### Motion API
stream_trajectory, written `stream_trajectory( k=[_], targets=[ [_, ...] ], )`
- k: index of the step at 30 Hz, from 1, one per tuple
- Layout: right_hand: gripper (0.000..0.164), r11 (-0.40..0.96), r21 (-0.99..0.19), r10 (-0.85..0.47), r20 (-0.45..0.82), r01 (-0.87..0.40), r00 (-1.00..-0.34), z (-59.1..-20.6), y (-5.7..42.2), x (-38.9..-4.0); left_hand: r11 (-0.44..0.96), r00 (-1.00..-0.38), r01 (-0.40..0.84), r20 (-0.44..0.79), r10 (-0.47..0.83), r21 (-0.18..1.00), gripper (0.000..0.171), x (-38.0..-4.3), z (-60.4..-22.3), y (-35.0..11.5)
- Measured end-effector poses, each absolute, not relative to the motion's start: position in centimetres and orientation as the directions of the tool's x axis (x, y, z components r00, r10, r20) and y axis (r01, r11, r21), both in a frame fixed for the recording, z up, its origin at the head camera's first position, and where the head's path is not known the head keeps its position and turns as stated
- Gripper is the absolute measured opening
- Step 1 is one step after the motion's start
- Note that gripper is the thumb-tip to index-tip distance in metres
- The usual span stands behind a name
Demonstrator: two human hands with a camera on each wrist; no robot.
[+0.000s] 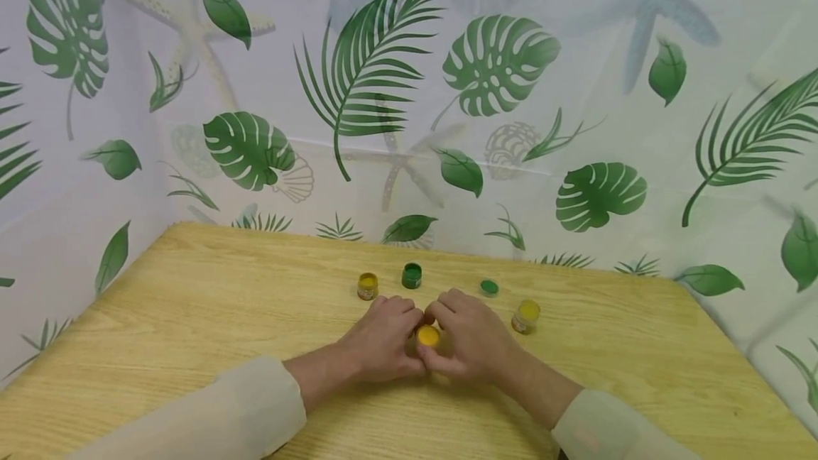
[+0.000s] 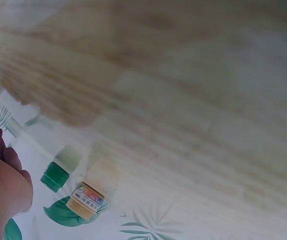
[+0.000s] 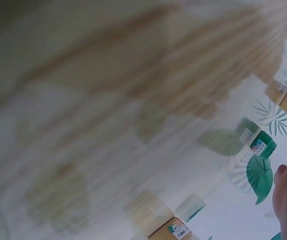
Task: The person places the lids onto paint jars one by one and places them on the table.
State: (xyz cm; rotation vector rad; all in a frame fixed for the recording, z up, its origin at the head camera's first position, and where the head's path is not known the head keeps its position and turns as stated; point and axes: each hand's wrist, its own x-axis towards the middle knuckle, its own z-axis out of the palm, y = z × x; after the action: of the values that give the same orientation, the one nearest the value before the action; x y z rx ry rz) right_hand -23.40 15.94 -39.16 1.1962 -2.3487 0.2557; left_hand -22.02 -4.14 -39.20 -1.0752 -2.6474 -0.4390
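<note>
Pale cloth sleeves (image 1: 255, 407) lie nearest my head camera. Over the yellow wood-grain surface (image 1: 192, 318), I see the right hand (image 1: 476, 339) grasp a small round orange-yellow jar (image 1: 428, 336) with its fingers; the left hand (image 1: 385, 339), partly hidden, seems to grip it too. Beyond that jar stand a squat green jar (image 1: 412, 277) and, leftward, a squat yellow jar (image 1: 367, 287).

Head camera up high here, facing forward and down: left hand (image 1: 383, 339) and right hand (image 1: 476, 339) mid-frame, bare stretch of table (image 1: 192, 318) around, leaf-print backdrop (image 1: 511, 140) filling top. Wrist cameras in low, close over wood, aimed backdrop-ways, pictures skewed, tabletop above backdrop! Left view catches hand at left edge, right view at right edge. Green jar (image 1: 412, 276) shared by all three.
</note>
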Motion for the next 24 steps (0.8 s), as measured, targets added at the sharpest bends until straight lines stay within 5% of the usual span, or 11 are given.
stream_trajectory(
  k=[24],
  targets=[
    [0.021,0.552,0.095,-0.726,0.544,-0.829,-0.421,-39.76,15.93,-23.97,0.707,-0.719,0.684,0.336,0.609,0.182,0.032,-22.32,-39.29,-4.33]
  ],
)
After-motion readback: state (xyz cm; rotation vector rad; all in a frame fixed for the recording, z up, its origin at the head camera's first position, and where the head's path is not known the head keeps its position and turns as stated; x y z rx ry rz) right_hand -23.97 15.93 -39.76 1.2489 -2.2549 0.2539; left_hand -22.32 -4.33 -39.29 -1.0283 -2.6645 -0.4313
